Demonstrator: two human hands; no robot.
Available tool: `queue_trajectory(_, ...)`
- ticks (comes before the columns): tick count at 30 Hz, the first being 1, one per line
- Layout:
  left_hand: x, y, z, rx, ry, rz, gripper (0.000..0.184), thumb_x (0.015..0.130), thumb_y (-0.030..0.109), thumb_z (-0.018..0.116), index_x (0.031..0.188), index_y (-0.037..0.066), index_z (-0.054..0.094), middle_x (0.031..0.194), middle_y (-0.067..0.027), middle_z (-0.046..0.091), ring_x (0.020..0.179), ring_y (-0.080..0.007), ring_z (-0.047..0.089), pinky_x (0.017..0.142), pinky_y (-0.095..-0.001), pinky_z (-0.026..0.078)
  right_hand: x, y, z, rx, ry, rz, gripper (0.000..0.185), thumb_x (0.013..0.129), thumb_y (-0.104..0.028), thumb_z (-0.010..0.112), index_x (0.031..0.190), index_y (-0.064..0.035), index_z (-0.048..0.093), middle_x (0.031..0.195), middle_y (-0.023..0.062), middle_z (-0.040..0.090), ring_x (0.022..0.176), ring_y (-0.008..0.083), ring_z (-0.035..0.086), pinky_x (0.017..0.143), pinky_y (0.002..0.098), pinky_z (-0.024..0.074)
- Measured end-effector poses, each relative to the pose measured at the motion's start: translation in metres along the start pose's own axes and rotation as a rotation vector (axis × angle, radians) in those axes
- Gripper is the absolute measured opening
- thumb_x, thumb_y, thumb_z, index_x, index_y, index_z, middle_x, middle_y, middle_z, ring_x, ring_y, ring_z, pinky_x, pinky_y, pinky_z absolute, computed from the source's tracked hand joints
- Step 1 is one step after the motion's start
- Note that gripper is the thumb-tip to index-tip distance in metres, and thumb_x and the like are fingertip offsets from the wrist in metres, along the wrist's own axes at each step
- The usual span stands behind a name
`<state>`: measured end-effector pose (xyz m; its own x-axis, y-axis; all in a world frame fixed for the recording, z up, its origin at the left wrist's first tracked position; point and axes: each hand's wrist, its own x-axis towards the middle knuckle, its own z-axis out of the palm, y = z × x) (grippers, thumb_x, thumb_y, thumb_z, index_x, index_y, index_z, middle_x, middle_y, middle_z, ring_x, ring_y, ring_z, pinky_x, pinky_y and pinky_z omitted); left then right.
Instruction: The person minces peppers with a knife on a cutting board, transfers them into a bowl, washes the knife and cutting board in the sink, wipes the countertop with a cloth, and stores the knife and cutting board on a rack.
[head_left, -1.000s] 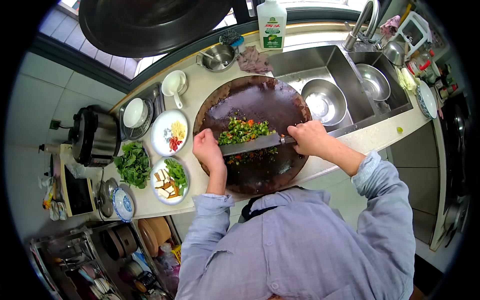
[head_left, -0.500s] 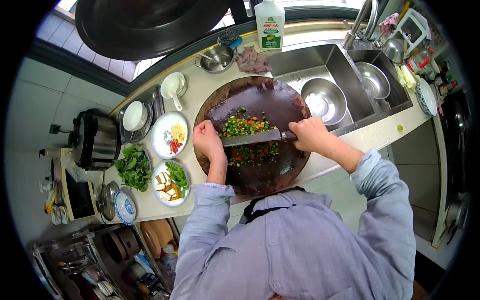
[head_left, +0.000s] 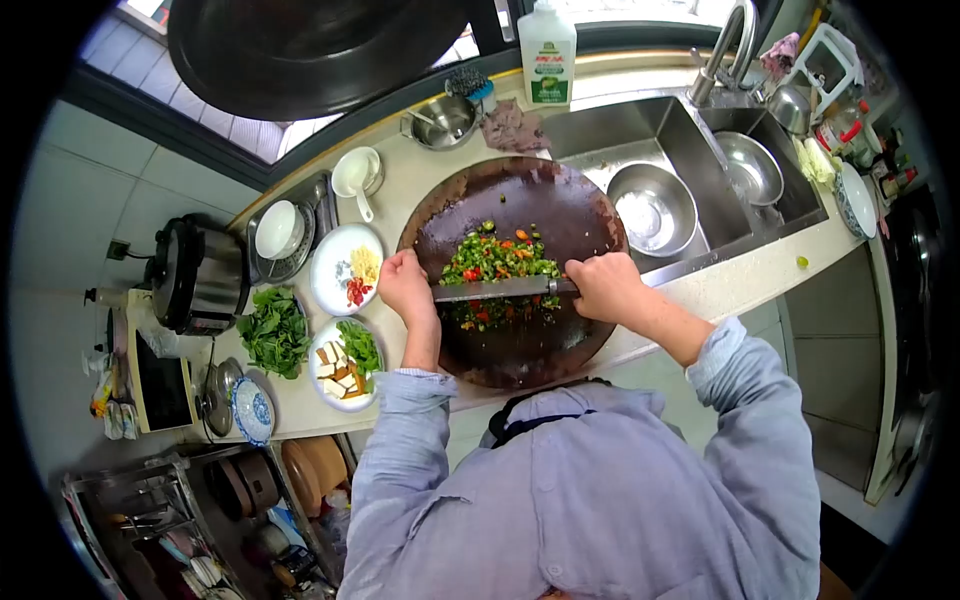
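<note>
Blue-grey shirt point(head_left: 620, 490), rolled sleeves point(head_left: 755, 410), buttoned front point(head_left: 548, 500)

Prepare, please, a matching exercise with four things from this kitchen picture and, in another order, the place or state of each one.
Column one:
1. Knife
2. Chopped green and red vegetables
3. Pile of leafy greens
4. White bottle

Column two:
A. Beside the electric cooker
B. Standing upright near the sink
C. Gripped by the right hand
D. Heaped on the round board

Right pairs: 1-C, 2-D, 3-A, 4-B
</note>
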<state>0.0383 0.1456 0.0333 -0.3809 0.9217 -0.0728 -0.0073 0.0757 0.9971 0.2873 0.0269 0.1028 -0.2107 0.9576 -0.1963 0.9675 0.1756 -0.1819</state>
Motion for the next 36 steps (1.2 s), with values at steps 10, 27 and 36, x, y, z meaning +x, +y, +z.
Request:
queue_trajectory(10,0.047,0.005,-0.025,0.034,-0.071,-0.157,0.010,0.080,0.011,0.061,0.077,0.003,0.057,0.055,0.0009,0.051,0.042,-0.0059,0.041,0.039,-0.0197,0.029,0.025,-0.030,-0.024,-0.021,0.014,-0.023,0.020,0.066,-0.019,0.062,0.081,-0.0048,0.060,0.070,0.0140,0.064,0.068,0.0301,0.064,0.060,0.0403,0.0501)
queue_trajectory(27,0.000,-0.040,-0.030,0.840,-0.324,0.499,0.023,0.069,0.003,0.055,0.089,0.003,0.066,0.086,-0.0159,0.061,0.082,-0.0318,0.058,0.076,-0.0374,0.047,-0.050,-0.015,0.006,0.461,0.182,0.433,0.026,0.064,-0.023,0.065,0.084,-0.0074,0.060,0.070,0.0173,0.061,0.071,0.0350,0.060,0.064,0.0432,0.0470)
queue_trajectory(36,-0.017,-0.001,0.045,0.722,-0.472,0.716,0.021,0.072,0.005,0.055,0.090,0.006,0.066,0.086,-0.0126,0.058,0.085,-0.0289,0.054,0.076,-0.0379,0.045,-0.097,0.000,0.037,1.403,0.271,0.820,0.017,0.067,-0.006,0.065,0.073,-0.0033,0.049,0.052,0.0014,0.046,0.036,0.0102,0.043,0.031,0.0252,0.0320)
